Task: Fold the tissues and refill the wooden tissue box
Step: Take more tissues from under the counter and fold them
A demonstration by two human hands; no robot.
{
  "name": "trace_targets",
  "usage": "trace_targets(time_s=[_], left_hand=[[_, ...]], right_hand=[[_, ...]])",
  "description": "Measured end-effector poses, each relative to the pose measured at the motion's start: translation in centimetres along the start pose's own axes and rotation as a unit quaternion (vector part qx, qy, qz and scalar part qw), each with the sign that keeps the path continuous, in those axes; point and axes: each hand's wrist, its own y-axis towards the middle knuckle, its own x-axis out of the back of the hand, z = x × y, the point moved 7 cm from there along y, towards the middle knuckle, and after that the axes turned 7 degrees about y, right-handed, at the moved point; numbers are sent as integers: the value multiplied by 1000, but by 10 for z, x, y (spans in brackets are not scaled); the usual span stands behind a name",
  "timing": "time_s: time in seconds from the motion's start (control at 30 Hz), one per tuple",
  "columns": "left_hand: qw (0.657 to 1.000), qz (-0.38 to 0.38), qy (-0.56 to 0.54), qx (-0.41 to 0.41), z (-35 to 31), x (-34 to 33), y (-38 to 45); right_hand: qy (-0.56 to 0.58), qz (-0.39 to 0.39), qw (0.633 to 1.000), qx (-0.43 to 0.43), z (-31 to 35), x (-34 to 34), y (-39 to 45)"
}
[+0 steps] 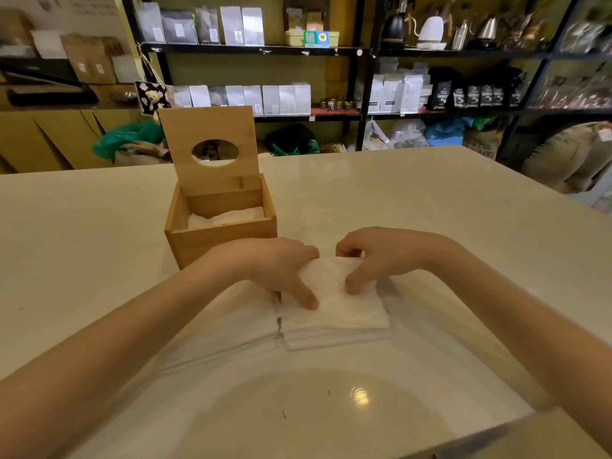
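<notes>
Here, both hands work a small stack of folded tissues (334, 313) on the pale worktop (430, 210), just in front of the wooden tissue box (220, 240).

Left hand (278, 263): fingers curled over the stack's far left edge, thumb pressed flat on the top sheet. Grip reads as pinching the tissue between thumb and fingers.

Right hand (374, 256): mirrored on the far right edge, thumb down on the top sheet, fingers curled behind. Also pinching the tissue.

Judgement: the two thumbs pin the top layer while the fingers square or crease the far edge, so the fold holds before the stack goes into the box.

To the left of the stack, touching it, lies a wider flat pile of white tissues (231, 326), partly under the left forearm; probably the unfolded supply, kept within reach.

The box's hinged lid (212, 150) stands upright with its oval opening facing the camera, leaving the top open for loading. Some white tissue (228, 215) already lies inside, below the rim; the box looks only partly filled.

Writing: behind the worktop, dark shelves (251, 49) carry white and black bags and kettles. Labels on the bags are too small or blurred to read. A green and a blue square sticker (316, 38) on a pale container may be payment codes; not legible.
</notes>
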Motion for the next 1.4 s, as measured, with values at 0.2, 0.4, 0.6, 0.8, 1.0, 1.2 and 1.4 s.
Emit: trace_targets(time_s=[0.2,0.4,0.6,0.8,1.0,1.2,1.4], left_hand=[[995,-49,-81,-28,-2,5,-6],[937,-134,-321,-17,11,25,-32],[781,-198,-592,-24,42,29,-74],[715,-218,-664,9,75,13,-116],[734,-220,-633,108,105,-25,-137],[737,-226,-612,175,122,-48,-131],[778,-262,-524,224,131,-57,-127]], right_hand=[[66,-15,997,43,7,16,-15],[203,-83,972,78,14,49,-32],[366,-133,908,153,56,65,-37],[468,-70,872,126,87,35,-15],[509,30,859,43,83,-28,16],[468,-49,882,26,72,-38,26],[332,-114,936,25,70,-37,24]])
